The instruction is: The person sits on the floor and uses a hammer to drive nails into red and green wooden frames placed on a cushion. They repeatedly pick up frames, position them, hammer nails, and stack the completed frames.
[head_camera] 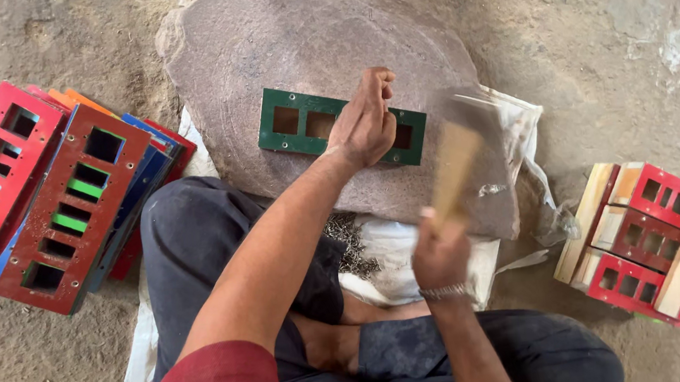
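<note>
A green rectangular panel (300, 124) with several square cut-outs lies flat on a large round stone slab (293, 46). My left hand (365, 122) rests on the panel's middle with fingertips pinched together, holding it down. Whether a nail is between the fingers cannot be seen. My right hand (439, 254) grips the wooden handle of a hammer (455, 163), which is raised and blurred above the slab's right side, its head near the panel's right end.
A stack of red, blue and orange cut-out panels (58, 193) lies on the dirt floor at left. Finished red-faced wooden boxes (652, 240) sit at right. A pile of small nails (352, 244) lies on white sacking (396, 260) by my knees.
</note>
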### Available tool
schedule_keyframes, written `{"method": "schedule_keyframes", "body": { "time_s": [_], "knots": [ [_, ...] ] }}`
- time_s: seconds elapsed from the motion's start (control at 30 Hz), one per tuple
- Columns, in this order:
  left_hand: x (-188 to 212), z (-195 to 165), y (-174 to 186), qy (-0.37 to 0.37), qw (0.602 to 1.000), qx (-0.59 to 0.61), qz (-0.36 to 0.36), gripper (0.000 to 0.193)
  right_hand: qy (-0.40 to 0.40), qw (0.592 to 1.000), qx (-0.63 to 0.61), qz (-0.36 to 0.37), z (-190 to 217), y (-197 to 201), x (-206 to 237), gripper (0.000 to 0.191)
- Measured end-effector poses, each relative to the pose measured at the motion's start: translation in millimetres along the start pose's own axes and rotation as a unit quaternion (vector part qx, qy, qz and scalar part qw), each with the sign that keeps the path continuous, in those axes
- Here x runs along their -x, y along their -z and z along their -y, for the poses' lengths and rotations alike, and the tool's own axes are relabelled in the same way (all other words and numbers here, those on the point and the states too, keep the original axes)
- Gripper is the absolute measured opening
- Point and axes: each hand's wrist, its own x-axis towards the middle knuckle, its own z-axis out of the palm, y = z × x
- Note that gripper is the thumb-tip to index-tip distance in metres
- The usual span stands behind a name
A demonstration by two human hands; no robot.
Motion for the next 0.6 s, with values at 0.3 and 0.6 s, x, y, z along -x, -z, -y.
{"method": "schedule_keyframes", "body": {
  "time_s": [0.3, 0.6],
  "knots": [
    [0, 1, 1, 0.034, 0.999, -0.001, 0.02, 0.049, 0.0, 0.998, 0.057, 0.037, -30, -6, 12, 0.038],
    [-3, 15, -7, 0.01, 1.0, -0.014, 0.006, 0.049, -0.156, 0.978, -0.027, 0.137, -44, 15, 24, 0.033]
  ]
}}
